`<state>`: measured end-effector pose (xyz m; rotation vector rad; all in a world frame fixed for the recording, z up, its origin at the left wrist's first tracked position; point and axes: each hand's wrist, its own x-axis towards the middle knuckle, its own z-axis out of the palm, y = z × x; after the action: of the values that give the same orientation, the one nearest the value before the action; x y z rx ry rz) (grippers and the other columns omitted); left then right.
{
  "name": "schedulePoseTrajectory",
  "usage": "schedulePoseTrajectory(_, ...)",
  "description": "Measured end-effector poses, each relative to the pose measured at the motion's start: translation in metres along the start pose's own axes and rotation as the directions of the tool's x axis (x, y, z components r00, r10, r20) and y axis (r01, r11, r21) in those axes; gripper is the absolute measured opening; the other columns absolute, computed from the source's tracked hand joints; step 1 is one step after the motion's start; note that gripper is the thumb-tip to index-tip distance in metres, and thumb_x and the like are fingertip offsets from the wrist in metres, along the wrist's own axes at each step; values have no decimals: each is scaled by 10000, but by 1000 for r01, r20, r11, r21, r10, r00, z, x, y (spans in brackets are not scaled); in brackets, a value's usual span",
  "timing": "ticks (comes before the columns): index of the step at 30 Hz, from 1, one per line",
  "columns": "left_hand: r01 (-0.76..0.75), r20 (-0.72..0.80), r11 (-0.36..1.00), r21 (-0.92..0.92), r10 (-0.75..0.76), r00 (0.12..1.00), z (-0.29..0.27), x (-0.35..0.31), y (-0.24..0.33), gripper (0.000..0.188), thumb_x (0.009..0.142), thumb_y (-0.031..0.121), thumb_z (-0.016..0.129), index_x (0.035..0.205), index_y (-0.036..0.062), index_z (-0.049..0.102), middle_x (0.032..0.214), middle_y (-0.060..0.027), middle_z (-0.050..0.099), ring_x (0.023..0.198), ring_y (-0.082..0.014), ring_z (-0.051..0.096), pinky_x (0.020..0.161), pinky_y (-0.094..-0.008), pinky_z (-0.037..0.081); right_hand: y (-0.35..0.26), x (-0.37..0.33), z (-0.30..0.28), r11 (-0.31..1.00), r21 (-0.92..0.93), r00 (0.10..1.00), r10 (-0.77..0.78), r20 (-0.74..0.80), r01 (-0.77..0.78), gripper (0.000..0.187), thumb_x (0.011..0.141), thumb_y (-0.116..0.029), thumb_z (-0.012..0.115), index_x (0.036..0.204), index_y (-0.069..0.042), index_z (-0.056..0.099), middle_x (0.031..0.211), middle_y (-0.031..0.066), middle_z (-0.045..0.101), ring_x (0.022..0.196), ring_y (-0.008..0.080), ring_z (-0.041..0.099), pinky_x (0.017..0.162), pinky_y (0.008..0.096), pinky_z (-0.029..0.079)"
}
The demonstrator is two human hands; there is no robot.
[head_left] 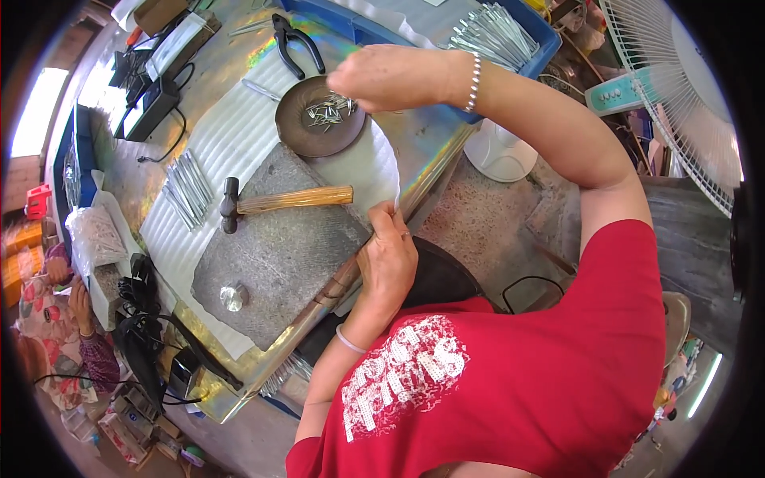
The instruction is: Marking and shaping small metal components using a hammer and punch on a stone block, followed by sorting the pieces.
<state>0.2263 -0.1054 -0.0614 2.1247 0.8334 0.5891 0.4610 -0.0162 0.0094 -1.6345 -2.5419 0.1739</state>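
My right hand (392, 78), with a beaded bracelet at the wrist, is over the right rim of a round brown dish (293, 137). Its fingers are bent together at small metal pins (325, 113) in the dish; what they grip is hidden. At the table's front edge, my left hand (388, 256) is closed, thumb and fingertips pinched beside the edge of a white foam sheet. Whatever is between them cannot be made out. A wooden-handled hammer (295, 199) lies across a grey stone slab (279, 255), left of that hand. A small shiny metal piece (233, 297) sits on the slab.
Black pliers (296, 46) lie beyond the dish. Thin metal rods (188, 190) lie on the foam sheet (219, 119), and more fill a blue tray (550, 40) at the back right. A fan (677, 80) stands right. Another person's hand (80, 307) shows far left.
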Motion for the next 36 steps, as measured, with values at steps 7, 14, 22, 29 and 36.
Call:
schedulePoseTrajectory(7,53,35,998,-28,-52,998,-3,0,2,178,916,46,501,1054,-15,407,753,-285,578,732,-481,588,578,-493,457,-1,-7,-14,990,95,990,96,102,-106,112,714,-12,571,807,50,566,778,226,610,794,392,610,703,429,496)
schedulePoseTrajectory(14,76,54,997,-16,-75,996,-5,-1,1,163,917,48,504,1033,-15,408,732,-274,571,714,-476,585,579,-492,454,-18,-31,19,981,38,981,188,51,-190,99,657,-7,592,739,45,610,738,237,623,757,388,633,674,425,518)
schedulePoseTrajectory(22,15,31,1000,-18,-15,999,-3,1,4,156,914,31,501,1028,-18,407,713,-265,569,685,-459,595,557,-465,460,-17,-1,-11,989,135,992,73,-104,-59,97,696,-37,594,730,31,534,669,197,572,679,385,592,670,421,508)
schedulePoseTrajectory(29,-9,10,1000,-18,9,1000,3,-2,-8,150,915,21,486,1029,-20,399,730,-241,575,682,-434,604,567,-447,468,-17,-36,5,990,133,977,72,-199,-46,181,731,-38,617,845,17,489,820,182,577,826,385,570,741,448,458)
schedulePoseTrajectory(36,109,88,990,-84,-102,991,0,-4,-8,235,875,9,521,1062,-18,381,778,-243,578,710,-444,600,597,-494,457,-58,-69,34,898,337,953,304,-12,-283,196,746,-97,609,839,23,483,820,188,567,865,393,581,718,444,472)
